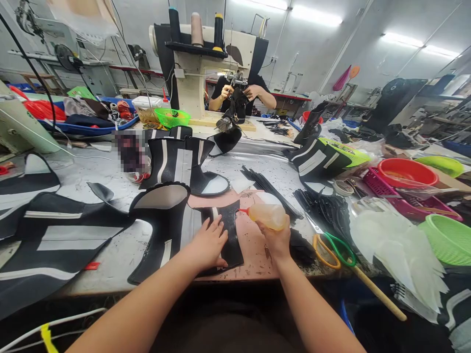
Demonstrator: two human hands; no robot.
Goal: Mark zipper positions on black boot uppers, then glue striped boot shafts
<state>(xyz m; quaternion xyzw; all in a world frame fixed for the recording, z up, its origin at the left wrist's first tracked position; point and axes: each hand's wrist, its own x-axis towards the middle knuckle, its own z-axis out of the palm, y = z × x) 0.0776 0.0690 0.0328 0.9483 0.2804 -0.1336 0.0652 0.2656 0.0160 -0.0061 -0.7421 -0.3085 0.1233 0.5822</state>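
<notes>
My right hand (275, 240) is wrapped round a translucent squeeze bottle (270, 216) of yellowish liquid, tilted on its side. Its red nozzle (243, 211) points left, at the top right edge of a black boot upper (162, 245) with white tape strips. Fingers spread, my left hand (209, 242) lies flat on that upper. Beneath the work is a pink board (253, 245). Beyond it lies another black upper (165, 162), and more taped black pieces (66, 220) are spread to the left.
Scissors (333, 250) with orange and green handles lie right of my right hand, near black strips (320, 211) and a stack of whitish sheets (397, 245). Red (406, 171) and green (449, 235) baskets stand farther right. Across the table, a person works at a sewing machine (191, 78).
</notes>
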